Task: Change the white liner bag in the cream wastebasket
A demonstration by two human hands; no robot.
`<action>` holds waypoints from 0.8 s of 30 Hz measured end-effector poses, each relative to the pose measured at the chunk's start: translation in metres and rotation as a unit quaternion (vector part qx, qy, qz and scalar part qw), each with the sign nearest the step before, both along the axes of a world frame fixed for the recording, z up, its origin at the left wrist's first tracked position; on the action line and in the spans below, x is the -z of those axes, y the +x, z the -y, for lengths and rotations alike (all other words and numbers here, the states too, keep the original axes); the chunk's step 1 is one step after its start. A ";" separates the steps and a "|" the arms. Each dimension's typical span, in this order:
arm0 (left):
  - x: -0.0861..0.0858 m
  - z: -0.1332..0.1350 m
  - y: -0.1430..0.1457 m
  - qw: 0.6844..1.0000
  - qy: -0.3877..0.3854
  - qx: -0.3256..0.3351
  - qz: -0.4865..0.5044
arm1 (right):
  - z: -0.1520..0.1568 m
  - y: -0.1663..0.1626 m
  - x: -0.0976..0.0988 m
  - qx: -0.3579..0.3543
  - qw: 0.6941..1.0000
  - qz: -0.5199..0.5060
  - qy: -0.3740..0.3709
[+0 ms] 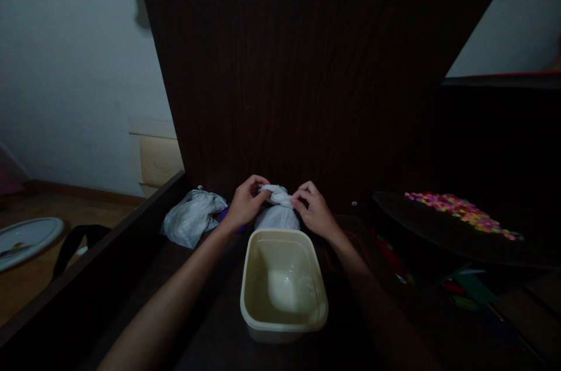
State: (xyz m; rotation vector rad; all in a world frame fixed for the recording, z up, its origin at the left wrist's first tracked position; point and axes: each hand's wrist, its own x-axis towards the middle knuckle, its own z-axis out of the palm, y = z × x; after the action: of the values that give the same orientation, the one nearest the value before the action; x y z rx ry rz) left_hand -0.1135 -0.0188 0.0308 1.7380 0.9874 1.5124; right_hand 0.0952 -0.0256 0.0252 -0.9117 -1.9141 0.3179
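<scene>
A white plastic bag (277, 217) stands behind the tub, its top twisted into a band between my two hands. My left hand (248, 201) pinches the left end of that twisted top. On the other end, the fingers of my right hand (314, 209) are closed. Just in front of the bag sits a cream plastic tub (284, 277) with an open top and nothing visible inside; it hides the lower part of the bag. Whether the twist is knotted I cannot tell.
Left of my hands lies another crumpled plastic bag (193, 218), with a purple thing (225, 213) beside it. A dark wooden panel (302, 79) rises behind. At right, a string of pink and yellow pieces (464, 213) rests on a dark surface. A white plate (30, 239) lies at far left.
</scene>
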 end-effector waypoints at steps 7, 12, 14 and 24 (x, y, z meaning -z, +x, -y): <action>-0.005 0.004 0.008 0.996 -0.045 -0.013 0.078 | 0.007 -0.009 -0.001 0.076 0.994 0.021 0.072; -0.006 0.006 0.010 0.989 -0.068 -0.044 0.122 | 0.017 -0.015 -0.008 0.059 0.991 0.061 0.103; -0.007 0.008 0.011 0.987 -0.077 -0.038 0.137 | 0.018 -0.016 -0.008 0.069 0.986 0.101 0.112; -0.007 0.009 0.014 0.964 -0.135 0.061 0.223 | 0.013 -0.014 -0.009 0.051 0.997 0.021 0.062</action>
State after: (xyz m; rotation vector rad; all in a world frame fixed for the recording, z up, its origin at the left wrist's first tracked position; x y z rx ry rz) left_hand -0.0996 -0.0276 0.0378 1.1750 0.7912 1.5179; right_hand 0.0808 -0.0382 0.0339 -0.9361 -1.8945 0.1186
